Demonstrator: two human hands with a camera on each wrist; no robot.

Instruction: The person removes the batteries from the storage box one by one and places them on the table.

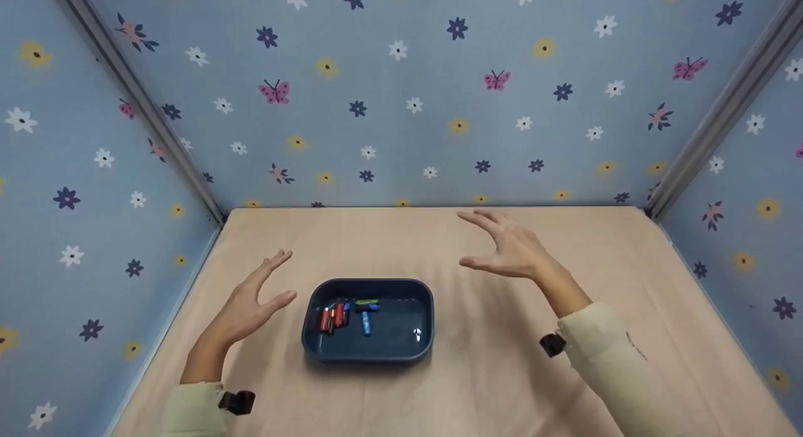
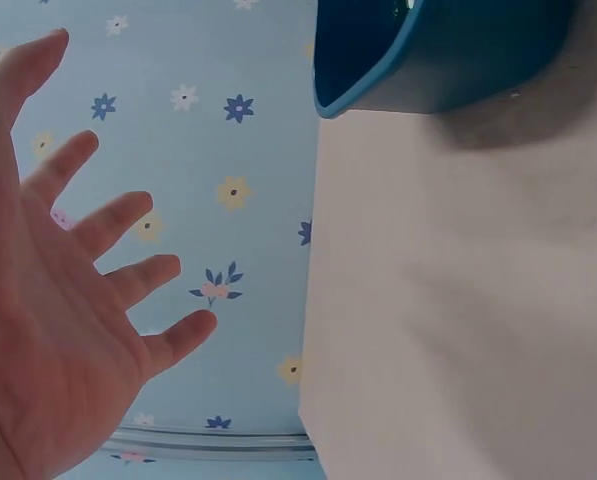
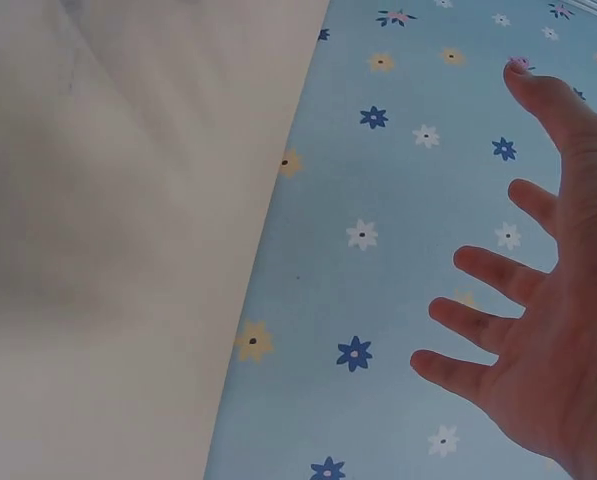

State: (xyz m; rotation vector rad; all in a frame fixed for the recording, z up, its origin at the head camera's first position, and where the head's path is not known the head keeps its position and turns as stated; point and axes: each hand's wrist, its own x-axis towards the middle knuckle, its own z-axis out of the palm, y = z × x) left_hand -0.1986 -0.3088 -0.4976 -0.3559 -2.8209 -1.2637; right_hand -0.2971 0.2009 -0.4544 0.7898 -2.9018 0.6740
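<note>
A dark blue tray (image 1: 401,289) sits on the beige table (image 1: 489,387) near its middle. Several small batteries (image 1: 342,315), red, blue and green, lie in its left half. My left hand (image 1: 254,299) hovers just left of the tray, fingers spread and straight, holding nothing. My right hand (image 1: 505,246) is raised to the upper right of the tray, fingers also spread, empty. In the left wrist view the left hand's fingers (image 2: 118,225) fan out and the tray's corner (image 2: 378,80) shows at the top. In the right wrist view the right hand's fingers (image 3: 498,275) fan out before the wall.
Flowered blue walls (image 1: 401,98) close in the table on the left, back and right, with metal strips (image 1: 144,105) in the corners. Bare table surface lies right of and in front of the tray.
</note>
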